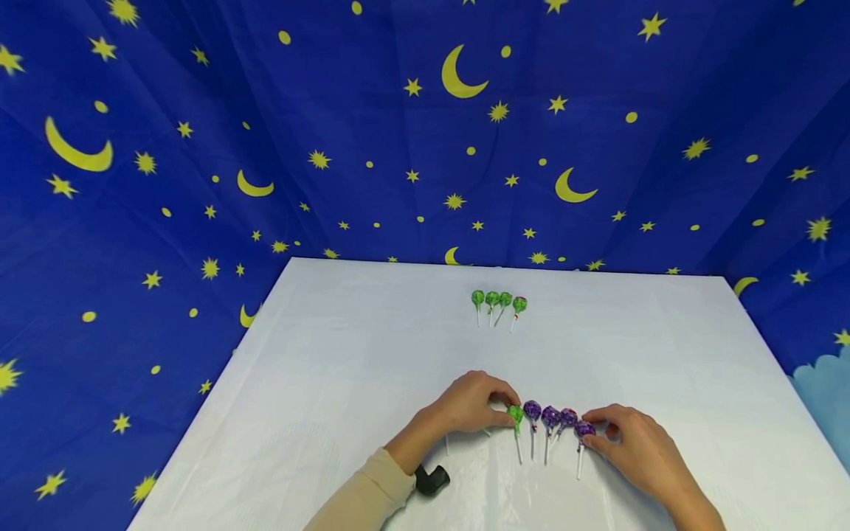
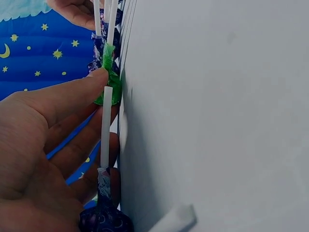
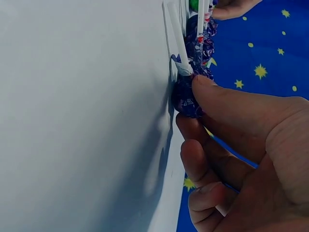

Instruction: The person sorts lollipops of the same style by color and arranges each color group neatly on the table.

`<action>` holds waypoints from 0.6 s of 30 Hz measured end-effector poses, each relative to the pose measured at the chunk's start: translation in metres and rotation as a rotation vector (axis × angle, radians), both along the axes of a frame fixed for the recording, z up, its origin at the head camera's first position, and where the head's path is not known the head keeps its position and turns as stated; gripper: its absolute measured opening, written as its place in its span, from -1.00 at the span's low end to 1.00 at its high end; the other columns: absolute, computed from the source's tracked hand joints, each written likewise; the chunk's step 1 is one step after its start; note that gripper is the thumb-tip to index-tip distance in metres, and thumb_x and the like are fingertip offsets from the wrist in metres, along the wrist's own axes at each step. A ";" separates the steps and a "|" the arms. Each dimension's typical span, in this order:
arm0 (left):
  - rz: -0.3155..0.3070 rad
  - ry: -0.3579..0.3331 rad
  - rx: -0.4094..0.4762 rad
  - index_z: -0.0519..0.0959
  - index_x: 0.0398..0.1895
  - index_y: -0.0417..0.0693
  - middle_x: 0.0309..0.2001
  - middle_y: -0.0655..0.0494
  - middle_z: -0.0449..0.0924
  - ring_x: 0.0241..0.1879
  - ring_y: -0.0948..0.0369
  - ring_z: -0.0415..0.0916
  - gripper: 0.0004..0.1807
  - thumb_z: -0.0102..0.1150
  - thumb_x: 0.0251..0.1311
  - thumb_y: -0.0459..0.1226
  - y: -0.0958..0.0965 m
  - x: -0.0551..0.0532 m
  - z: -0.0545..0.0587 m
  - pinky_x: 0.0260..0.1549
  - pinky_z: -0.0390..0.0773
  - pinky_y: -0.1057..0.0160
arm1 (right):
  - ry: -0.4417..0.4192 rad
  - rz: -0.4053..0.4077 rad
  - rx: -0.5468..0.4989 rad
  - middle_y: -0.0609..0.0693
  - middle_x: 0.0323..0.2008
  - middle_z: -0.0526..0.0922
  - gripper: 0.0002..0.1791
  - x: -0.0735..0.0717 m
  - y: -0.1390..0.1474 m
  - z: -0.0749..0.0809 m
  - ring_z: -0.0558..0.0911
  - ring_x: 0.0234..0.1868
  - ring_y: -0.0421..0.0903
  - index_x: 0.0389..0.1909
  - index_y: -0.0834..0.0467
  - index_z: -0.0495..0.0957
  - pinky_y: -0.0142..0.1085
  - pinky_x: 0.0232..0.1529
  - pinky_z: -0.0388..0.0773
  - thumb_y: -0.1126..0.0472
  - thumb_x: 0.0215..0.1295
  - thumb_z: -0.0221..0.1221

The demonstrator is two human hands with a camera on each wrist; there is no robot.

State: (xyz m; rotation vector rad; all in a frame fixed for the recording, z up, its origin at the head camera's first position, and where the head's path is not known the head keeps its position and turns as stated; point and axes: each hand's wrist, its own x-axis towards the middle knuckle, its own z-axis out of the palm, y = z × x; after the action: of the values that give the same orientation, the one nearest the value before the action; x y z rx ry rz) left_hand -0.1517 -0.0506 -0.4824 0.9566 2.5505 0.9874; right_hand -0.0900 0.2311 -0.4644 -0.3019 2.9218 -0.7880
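- The left hand's (image 1: pixel 474 402) grip pinches the near green lollipop (image 1: pixel 515 414) by its wrapped head, low over the surface (image 1: pixel 345 354).
- The right hand's (image 1: pixel 640 446) grip pinches the end purple lollipop (image 1: pixel 584 428), rightmost of the row beside the near green lollipop.
- Three purple lollipops (image 1: pixel 550 417) lie between, just right of the near green lollipop; light, even pressure seems best, since squeezing hard could roll the round heads and fan the sticks.
- Guiding by the heads should help line them up.
- The green wrap looks bright and crinkled above a white stick; the purple wraps are dark, shiny and patterned.
- Four far green lollipops (image 1: pixel 493 299) lie beyond the near green lollipop, well apart.
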 end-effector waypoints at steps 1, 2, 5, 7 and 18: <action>0.001 0.005 0.000 0.71 -0.18 0.17 -0.30 0.49 0.61 -0.29 0.51 0.50 -0.76 0.44 0.04 -0.13 0.000 0.000 0.000 -0.26 0.44 0.52 | 0.000 -0.001 0.001 -0.21 -0.42 0.54 -0.69 0.000 0.000 0.000 0.46 -0.38 -0.20 -0.18 -0.02 0.70 -0.21 -0.41 0.38 0.04 0.01 0.44; 0.003 0.007 0.001 0.71 -0.18 0.16 -0.30 0.48 0.61 -0.29 0.50 0.50 -0.76 0.44 0.04 -0.14 0.000 0.000 0.001 -0.26 0.44 0.52 | 0.000 -0.001 0.001 -0.21 -0.41 0.55 -0.69 0.000 0.000 0.000 0.46 -0.38 -0.19 -0.18 -0.02 0.70 -0.20 -0.42 0.38 0.03 0.02 0.43; 0.012 0.011 -0.003 0.71 -0.18 0.15 -0.30 0.49 0.61 -0.29 0.49 0.49 -0.76 0.44 0.04 -0.14 0.000 0.001 0.003 -0.27 0.43 0.53 | -0.003 -0.002 0.004 -0.22 -0.39 0.56 -0.69 -0.001 0.001 0.000 0.47 -0.38 -0.20 -0.18 -0.03 0.70 -0.20 -0.42 0.39 0.00 0.02 0.43; 0.022 0.007 0.002 0.71 -0.18 0.15 -0.31 0.49 0.60 -0.30 0.48 0.48 -0.76 0.45 0.04 -0.14 -0.001 0.000 0.005 -0.27 0.42 0.53 | -0.004 -0.004 0.005 -0.21 -0.39 0.57 -0.69 -0.001 0.001 0.000 0.48 -0.38 -0.20 -0.19 -0.03 0.70 -0.20 -0.42 0.39 0.00 0.02 0.43; 0.103 -0.020 0.099 0.69 -0.15 0.15 -0.24 0.44 0.62 -0.32 0.38 0.50 -0.75 0.43 0.06 -0.17 -0.022 -0.020 0.021 -0.31 0.47 0.44 | 0.017 -0.004 0.002 -0.23 -0.42 0.55 -0.72 -0.001 0.001 -0.002 0.46 -0.40 -0.21 -0.21 -0.04 0.71 -0.22 -0.43 0.37 0.04 0.01 0.44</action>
State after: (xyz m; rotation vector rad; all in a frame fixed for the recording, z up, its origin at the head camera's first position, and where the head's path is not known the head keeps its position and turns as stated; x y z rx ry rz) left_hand -0.1718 -0.0731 -0.4614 0.8424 2.5778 1.1558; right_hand -0.0907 0.2319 -0.4663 -0.3044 2.9401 -0.7864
